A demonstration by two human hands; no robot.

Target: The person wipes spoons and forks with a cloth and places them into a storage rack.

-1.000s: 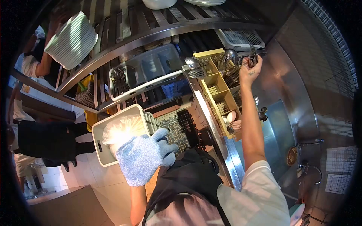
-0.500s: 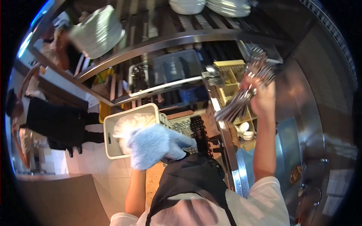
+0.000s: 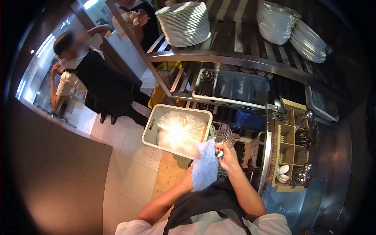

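Note:
A light blue fluffy cloth [image 3: 205, 168] covers my left hand, whose fingers are hidden under it; only the wrist and left forearm [image 3: 168, 197] show below. Beside the cloth, my right hand [image 3: 227, 153] is closed round a bunch of forks [image 3: 224, 135], tines pointing up and away from me. The cloth touches the forks' lower part at my right fingers. Both hands are in front of my dark apron, just right of a pale plastic bin [image 3: 150, 135] with a clear plastic bag [image 3: 182, 131] in it.
To the right stands a divided cutlery rack [image 3: 288, 135] with spoons and other cutlery. A grey cutlery tray [image 3: 239, 88] sits on the lower shelf. Above are plate stacks [image 3: 184, 25] and bowls [image 3: 274, 23]. A person in a dark apron [image 3: 103, 78] stands at left; another is behind.
My right hand has come down and left from over the cutlery rack, bringing forks to the cloth. The cloth-covered left hand has met it. My view has turned left.

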